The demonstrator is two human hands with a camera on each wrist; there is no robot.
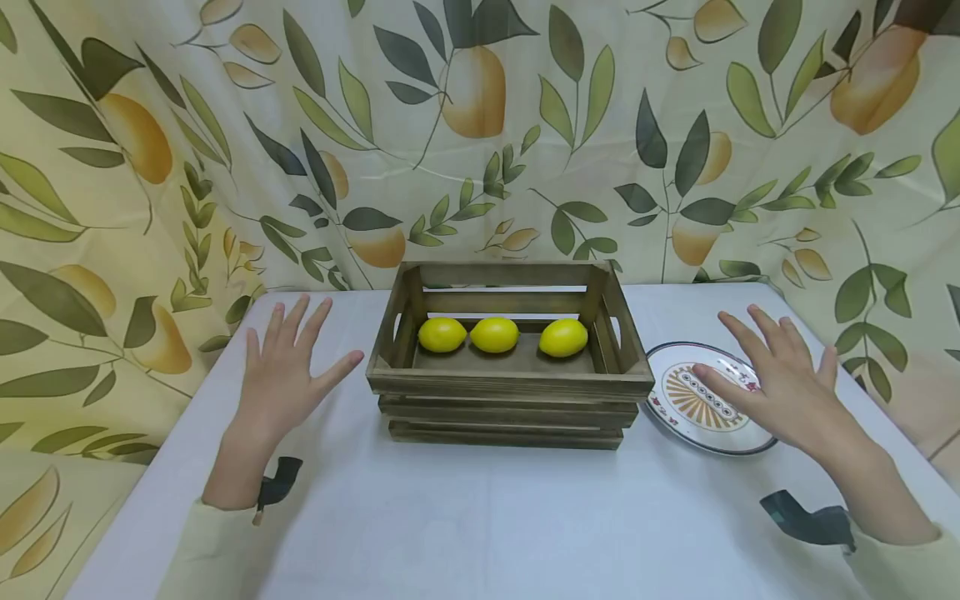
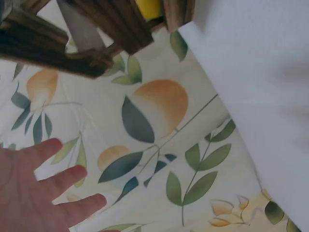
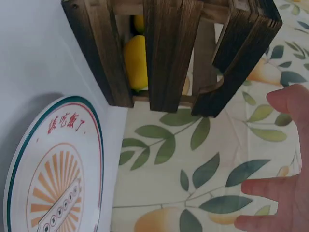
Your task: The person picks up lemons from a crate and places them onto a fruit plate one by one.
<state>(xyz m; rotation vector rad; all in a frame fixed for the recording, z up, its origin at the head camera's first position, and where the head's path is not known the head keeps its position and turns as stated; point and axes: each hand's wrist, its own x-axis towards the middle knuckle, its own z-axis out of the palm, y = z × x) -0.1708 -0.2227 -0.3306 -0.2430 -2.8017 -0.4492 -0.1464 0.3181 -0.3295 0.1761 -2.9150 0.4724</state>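
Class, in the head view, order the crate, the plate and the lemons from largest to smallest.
1. Crate
2. Plate, partly covered by the right hand
3. Three lemons, too alike to rank among themselves

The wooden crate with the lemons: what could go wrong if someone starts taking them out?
The lemons lie loose in the crate, so a clumsy nudge might roll one into another. The crate's walls rise above them, so a careless reach inside could bump and shift it. The plate sits close beside the crate, and the right hand appears over part of it in the head view, so a low sweep might knock it.
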